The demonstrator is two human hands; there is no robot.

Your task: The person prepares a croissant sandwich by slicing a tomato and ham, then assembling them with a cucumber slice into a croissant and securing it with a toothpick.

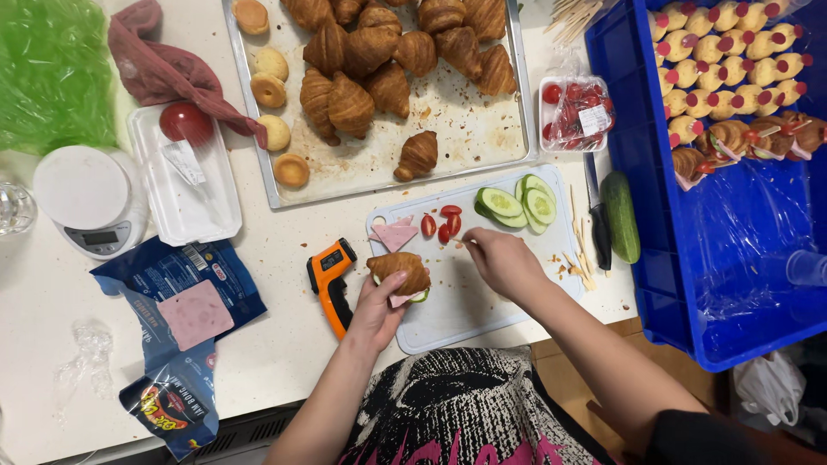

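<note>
Reference landmark: the white cutting board [482,297] on the table [276,344].

Packages: A dark blue torn packet [164,275] lies well left of the board, with a pink meat slice [195,314] on it. A second dark blue packet [177,398], bearing a red-yellow label, lies below it. A clear tub of cherry tomatoes [575,112] with a white sticker stands above the board's right corner. A white foam tray [185,176] with a red tomato sits upper left.

Hands: The left hand [377,312] curls around a filled croissant [398,271], gripping it over the board's left part. The right hand [500,258] rests on the board's centre, fingers pinched together near halved tomatoes [441,226]; what it pinches cannot be told.
</note>
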